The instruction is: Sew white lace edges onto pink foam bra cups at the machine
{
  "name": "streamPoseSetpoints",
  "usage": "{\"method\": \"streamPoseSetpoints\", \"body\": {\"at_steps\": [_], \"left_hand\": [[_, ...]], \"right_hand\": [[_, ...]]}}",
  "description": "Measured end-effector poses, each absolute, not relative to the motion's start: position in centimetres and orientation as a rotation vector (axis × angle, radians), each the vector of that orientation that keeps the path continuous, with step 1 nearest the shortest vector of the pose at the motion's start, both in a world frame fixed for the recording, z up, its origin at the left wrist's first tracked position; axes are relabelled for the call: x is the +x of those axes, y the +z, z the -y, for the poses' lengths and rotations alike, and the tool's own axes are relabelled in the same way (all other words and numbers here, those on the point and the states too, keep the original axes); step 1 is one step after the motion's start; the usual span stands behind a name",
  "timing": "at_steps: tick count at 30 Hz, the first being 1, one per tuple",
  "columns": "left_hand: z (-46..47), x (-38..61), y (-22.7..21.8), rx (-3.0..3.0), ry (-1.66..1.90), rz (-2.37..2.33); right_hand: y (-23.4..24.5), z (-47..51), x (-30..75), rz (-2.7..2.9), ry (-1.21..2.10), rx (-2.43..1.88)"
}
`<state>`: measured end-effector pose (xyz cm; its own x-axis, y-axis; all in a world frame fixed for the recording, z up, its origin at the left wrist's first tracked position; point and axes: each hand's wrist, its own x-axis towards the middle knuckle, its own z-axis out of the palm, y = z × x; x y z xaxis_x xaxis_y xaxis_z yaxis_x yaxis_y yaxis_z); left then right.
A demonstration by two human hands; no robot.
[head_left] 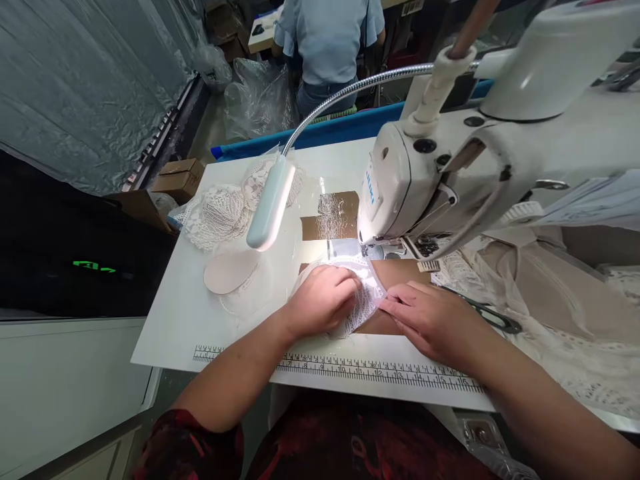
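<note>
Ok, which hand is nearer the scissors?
Right. The right hand, at the white lace's edge, is just left of the scissors; the left hand, on the lace, lies farther left.

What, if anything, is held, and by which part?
White lace piece: the right hand has its fingers at the right-side edge; the left hand lies curled on top. Can't tell whether either pinches it or only presses.

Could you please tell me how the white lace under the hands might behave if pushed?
The lace is probably light and floppy, since its patterned fabric looks thin. It seems unlikely to roll, as it lies spread out beneath the left hand.
</note>
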<state>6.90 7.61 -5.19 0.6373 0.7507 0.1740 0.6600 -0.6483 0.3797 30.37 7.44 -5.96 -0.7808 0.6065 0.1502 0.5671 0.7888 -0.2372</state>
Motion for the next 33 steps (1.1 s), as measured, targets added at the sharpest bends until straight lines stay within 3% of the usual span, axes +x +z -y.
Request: {"method": "streamPoseSetpoints", "body": {"at_steps": [13,21,33], "left_hand": [[-6.77,7.48,-5.89,2.896,0.188,-1.083],[-6.72,7.51,-6.11,2.889,0.216,-1.094],[-6.91,7.42,-6.07,2.807,0.31,-1.096]], "right_hand": [[-6.08,-7.39,30.72,2.776,0.309,-0.945],[-5.79,-7.45,30.67,2.757,0.322,-0.932],[-6.08,-7.56,30.0,2.691,0.062,-1.03]]}}
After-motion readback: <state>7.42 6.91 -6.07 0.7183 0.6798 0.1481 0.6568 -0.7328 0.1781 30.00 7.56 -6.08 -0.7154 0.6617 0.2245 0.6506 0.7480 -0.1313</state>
